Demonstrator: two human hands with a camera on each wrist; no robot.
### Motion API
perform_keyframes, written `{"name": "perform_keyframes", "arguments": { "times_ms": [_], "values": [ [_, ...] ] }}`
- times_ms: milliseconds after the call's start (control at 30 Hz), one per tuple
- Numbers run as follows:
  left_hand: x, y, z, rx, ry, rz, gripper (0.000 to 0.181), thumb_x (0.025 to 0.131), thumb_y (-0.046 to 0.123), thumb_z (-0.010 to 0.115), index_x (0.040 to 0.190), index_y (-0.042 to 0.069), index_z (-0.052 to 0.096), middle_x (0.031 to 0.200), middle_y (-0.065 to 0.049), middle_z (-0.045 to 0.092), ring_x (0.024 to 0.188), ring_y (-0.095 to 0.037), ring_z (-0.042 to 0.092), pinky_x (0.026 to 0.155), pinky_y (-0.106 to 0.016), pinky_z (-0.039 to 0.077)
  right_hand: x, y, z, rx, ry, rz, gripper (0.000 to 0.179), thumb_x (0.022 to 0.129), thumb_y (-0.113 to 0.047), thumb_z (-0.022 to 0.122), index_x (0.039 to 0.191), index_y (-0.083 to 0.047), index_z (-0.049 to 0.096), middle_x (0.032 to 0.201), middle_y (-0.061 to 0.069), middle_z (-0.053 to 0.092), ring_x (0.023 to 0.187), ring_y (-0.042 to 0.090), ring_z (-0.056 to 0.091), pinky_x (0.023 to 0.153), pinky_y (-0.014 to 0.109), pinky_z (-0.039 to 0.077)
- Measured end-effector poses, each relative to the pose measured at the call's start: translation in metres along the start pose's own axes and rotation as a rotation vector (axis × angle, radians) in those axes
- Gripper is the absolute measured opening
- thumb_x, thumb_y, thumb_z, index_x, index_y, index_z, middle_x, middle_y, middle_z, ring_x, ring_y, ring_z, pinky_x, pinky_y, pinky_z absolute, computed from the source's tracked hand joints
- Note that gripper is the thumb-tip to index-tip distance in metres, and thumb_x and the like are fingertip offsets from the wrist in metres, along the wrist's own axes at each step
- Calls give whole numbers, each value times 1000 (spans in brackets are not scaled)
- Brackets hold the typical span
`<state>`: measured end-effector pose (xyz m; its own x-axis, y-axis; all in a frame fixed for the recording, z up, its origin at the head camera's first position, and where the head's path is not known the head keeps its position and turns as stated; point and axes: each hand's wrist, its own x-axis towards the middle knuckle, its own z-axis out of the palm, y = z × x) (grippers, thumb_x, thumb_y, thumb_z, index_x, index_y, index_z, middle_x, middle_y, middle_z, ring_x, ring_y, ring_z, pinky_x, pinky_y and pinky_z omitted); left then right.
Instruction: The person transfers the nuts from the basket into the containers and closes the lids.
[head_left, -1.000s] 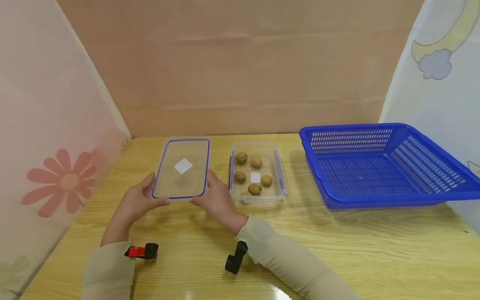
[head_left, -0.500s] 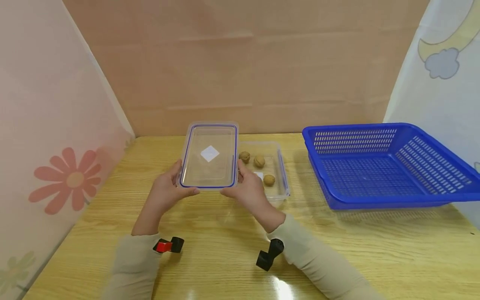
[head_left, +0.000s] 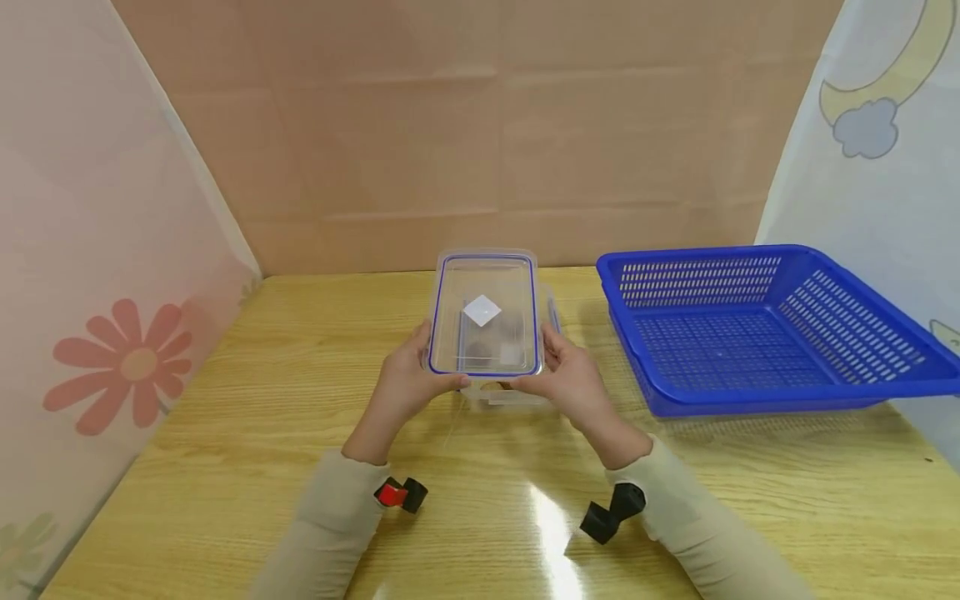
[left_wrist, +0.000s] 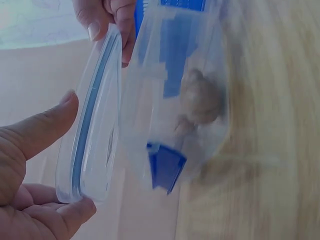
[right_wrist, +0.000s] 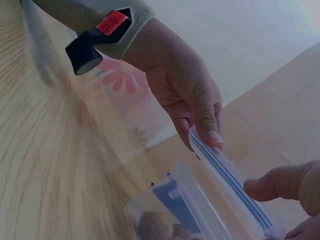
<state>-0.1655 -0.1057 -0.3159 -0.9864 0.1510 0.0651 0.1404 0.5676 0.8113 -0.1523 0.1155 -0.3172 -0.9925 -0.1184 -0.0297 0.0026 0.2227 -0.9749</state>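
Both hands hold a clear plastic lid with a blue seal line and a white square sticker. My left hand pinches its left near corner, thumb on top and fingers below. On the right near corner, my right hand grips it the same way. Beneath the lid stands a clear food container, mostly covered by it in the head view. In the left wrist view the lid is raised apart from the container's rim. Walnuts lie inside, and a blue side clip hangs from the container.
A large blue plastic basket sits on the wooden table at the right. A brown backdrop rises behind the table, with printed side panels left and right. Black wrist cameras are strapped to both sleeves.
Both hands have carried the lid rightward from left of the container to over it. The walnuts, seen openly before, are now largely covered in the head view. Basket and container stay put.
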Motion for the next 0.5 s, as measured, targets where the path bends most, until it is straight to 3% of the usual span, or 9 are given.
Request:
{"name": "perform_keyframes", "arguments": {
  "times_ms": [200,333,500],
  "values": [
    [4,3,20,-34,6,-15,102,63,27,85,147,16,28,131,-10,53,114,-29,54,96,-44,45,-5,8,-17,-2,16,42,89,72,6,72,147,-6,24,149,14,31,134,28,34,101,37,40],
    [5,3,27,-46,16,4,102,63,26,85,147,15,28,129,-11,55,112,-28,55,94,-44,46,-6,12,-22,60,23,32,85,74,11,67,146,-1,24,147,20,30,134,31,32,103,37,36],
    [8,2,29,-143,-2,8,102,65,20,84,148,13,24,145,-7,39,125,-26,46,100,-37,42,-2,12,-22,129,125,49,63,85,5,58,142,3,31,141,23,39,129,30,39,106,38,35]
  ]
}}
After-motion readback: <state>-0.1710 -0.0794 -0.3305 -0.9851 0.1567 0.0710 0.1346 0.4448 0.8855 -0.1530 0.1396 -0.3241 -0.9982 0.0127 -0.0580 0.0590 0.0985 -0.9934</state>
